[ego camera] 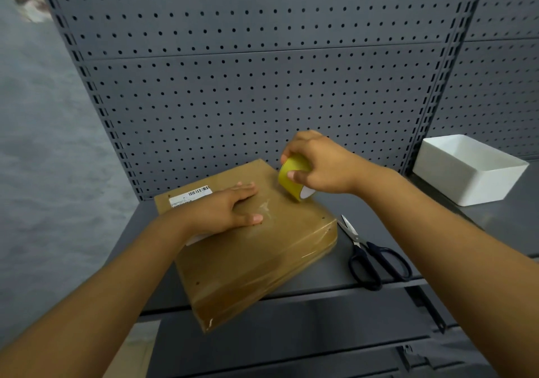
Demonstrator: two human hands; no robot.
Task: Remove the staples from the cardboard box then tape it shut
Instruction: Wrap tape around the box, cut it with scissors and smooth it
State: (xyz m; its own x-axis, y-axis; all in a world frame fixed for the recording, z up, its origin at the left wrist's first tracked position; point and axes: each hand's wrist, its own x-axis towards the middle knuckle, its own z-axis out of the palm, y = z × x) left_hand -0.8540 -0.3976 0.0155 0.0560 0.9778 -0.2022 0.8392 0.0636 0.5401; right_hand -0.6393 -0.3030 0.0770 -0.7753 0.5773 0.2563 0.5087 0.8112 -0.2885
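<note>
From the head camera, your flat brown cardboard box [248,240] lies at an angle on the dark grey metal surface [320,272], its near corner jutting past the front edge. Your left hand [224,211] lies flat on top of the box, fingers [246,188] straight and pressing down, gripping nothing. Your right hand [318,164] is curled round the yellow-brown roll of packing tape [293,177], which stands on edge at the far right side of the box top. A glossy film of tape already shows along the right and near edges, and small dark holes mark where staples look to have sat, so I judge you are well into taping.

Watch for these risks:
- The overhanging corner could tip or slide if your left hand lifts while you pull the roll.
- Tape drawn at a slant would wrinkle, as the crinkled patch near your left thumb suggests.
- The black-handled steel scissors [370,249] lie just beside the box near the surface's front edge; a sweeping forearm could knock them off.

A white rectangular plastic bin [466,170] sits well apart to the right, against the grey pegboard wall [248,71].
</note>
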